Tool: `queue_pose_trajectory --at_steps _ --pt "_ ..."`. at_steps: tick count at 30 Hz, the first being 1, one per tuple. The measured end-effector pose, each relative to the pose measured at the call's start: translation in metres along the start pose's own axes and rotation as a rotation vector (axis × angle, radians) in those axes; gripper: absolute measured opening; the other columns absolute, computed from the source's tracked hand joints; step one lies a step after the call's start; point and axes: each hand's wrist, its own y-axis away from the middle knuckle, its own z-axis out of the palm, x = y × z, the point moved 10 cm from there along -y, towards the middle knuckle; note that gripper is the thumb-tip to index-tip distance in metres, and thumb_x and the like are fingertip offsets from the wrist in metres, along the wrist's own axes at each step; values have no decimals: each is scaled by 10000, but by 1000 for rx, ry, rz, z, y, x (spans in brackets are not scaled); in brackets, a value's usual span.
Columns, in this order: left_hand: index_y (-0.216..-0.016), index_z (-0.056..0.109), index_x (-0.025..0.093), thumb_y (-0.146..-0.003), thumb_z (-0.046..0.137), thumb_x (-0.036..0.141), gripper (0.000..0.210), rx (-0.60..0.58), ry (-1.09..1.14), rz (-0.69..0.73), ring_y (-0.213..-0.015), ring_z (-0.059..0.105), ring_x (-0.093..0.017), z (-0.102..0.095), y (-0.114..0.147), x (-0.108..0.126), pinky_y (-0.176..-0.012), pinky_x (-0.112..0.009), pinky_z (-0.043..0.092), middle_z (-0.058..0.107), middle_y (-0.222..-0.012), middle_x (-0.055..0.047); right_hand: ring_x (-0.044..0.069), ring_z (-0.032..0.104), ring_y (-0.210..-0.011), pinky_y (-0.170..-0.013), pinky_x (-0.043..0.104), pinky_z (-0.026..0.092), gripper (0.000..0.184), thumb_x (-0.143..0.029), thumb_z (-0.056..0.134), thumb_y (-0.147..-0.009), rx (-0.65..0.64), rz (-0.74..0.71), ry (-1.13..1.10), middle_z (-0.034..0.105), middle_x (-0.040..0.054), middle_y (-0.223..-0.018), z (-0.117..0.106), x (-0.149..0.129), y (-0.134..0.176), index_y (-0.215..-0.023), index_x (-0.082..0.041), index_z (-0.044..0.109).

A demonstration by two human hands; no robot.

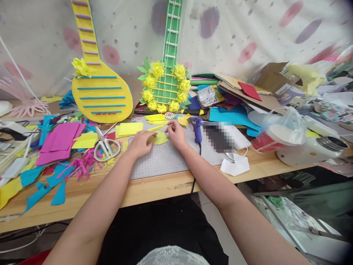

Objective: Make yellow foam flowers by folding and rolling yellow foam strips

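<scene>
My left hand [140, 143] lies palm down with its fingers stretched over a small yellow paper piece [161, 138] on the grey cutting mat [162, 162]. Beside that piece's right end is my right hand [176, 134], its fingers bent and drawn together; whatever may be between the fingertips is too small to make out. A narrow folded yellow strip [155, 128] lies just beyond both hands. To the left sits a yellow paper stack [129, 129]. A blue glue gun [197, 129] stands close to the right of my right hand.
White-handled scissors [107, 148] lie left among magenta sheets [56, 143] and paper scraps. Behind stand a yellow paper instrument [103, 96] and a green one [169, 79] with yellow flowers. A bagged cup [278, 136] and a white bottle [306, 151] occupy the right.
</scene>
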Motion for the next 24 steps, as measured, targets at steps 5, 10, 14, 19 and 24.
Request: queue_pose_trajectory --at_steps 5,10,14,19,24 --pt "-1116 643 232 -844 491 350 334 -51 -131 -2 -1128 506 -255 11 1 0 -977 -433 357 641 -1202 -45 121 534 -589 -623 253 382 184 -235 395 -775 34 -4 4 646 -22 -690 -3 1 -1 -928 -209 492" --pt "-1177 619 236 -891 405 329 369 -5 -98 -82 -1139 493 -257 18 -5 9 -965 -443 372 598 -1271 -56 124 536 -607 -659 263 394 197 -230 390 -802 29 -8 33 636 -21 -707 -4 0 -1 -962 -203 503" --pt "-1180 607 183 -864 348 188 408 150 41 -169 -1127 530 -213 -3 -4 -8 -980 -387 402 615 -1234 -74 124 530 -666 -675 262 399 161 -214 474 -785 -84 -104 160 633 1 -809 3 -12 2 -933 -196 536" --pt "-1052 663 202 -747 380 72 436 107 19 -182 -1029 568 -211 -9 1 -28 -951 -370 437 694 -1070 -38 166 527 -881 -813 297 396 218 -347 621 -781 -340 -398 412 616 51 -954 43 -39 22 -918 -184 574" --pt "-1153 613 186 -708 382 48 520 86 59 -201 -982 583 -210 -6 4 -29 -933 -369 443 731 -932 -28 209 505 -958 -857 329 370 228 -343 595 -817 -378 -467 621 614 87 -979 62 -43 28 -959 -165 591"
